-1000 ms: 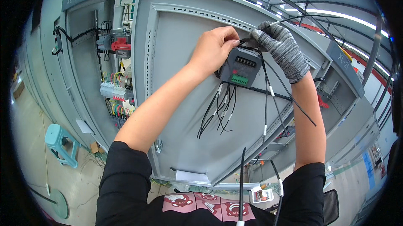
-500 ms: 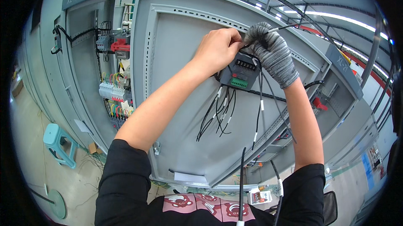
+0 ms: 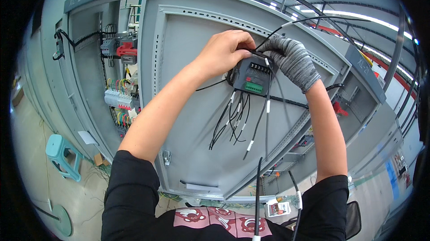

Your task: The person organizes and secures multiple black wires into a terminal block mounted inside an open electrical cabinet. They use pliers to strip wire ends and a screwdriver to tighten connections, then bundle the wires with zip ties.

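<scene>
Grey box-shaped electrical module with black casing edges (image 3: 253, 78): sits against the grey sheet-metal door panel (image 3: 197, 151), just below both hands; appears fixed there, which would leave both hands free for wire.
Bare left hand (image 3: 226, 51): at the module's top edge, thumb and forefinger pinched together on a thin black wire (image 3: 261, 54); the hold looks meant to steady it close to the casing.
Right hand in grey knitted glove (image 3: 291, 59): at the upper right corner, fingers curled inward; what they close on is hidden, so cannot tell. Its place opposite the left probably keeps the strand controlled from both sides.
Long black wire with white sleeve (image 3: 322, 17): rises from between the hands and arcs right, seemingly out of the way.
Black drop wire with white sleeves (image 3: 268, 106): hangs across the module's front, lower end loose.
Black wires with white sleeves, bunched (image 3: 232, 98): hang beneath the green terminal block (image 3: 254, 87), tips free; the sleeves presumably tell them apart.
Black wrapped harness (image 3: 289, 102): runs rightward from the module across the panel.
</scene>
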Action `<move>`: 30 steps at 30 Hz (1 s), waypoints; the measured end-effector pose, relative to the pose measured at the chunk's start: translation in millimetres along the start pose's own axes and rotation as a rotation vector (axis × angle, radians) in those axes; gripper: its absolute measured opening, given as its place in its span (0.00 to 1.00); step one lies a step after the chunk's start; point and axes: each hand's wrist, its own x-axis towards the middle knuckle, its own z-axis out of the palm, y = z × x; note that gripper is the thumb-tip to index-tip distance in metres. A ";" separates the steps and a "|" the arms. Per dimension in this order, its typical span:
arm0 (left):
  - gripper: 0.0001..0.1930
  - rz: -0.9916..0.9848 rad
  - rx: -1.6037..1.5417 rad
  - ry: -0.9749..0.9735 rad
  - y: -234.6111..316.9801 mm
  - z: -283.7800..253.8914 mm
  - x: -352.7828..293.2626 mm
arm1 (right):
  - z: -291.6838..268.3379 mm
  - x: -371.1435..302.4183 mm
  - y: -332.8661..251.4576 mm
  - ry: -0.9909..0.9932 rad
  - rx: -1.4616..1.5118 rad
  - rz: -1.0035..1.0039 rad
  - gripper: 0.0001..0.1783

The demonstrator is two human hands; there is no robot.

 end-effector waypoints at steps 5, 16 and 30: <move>0.06 -0.066 -0.097 0.233 6.6 20.9 -2.1 | 11.8 -18.6 5.7 -0.001 0.318 0.309 0.12; 0.05 0.225 0.234 0.228 -4.2 19.5 -3.2 | 51.2 -44.5 -55.9 0.272 0.939 0.605 0.07; 0.04 0.106 0.058 0.232 -4.4 23.1 -3.6 | -5.5 -10.1 -7.6 0.167 0.245 0.183 0.11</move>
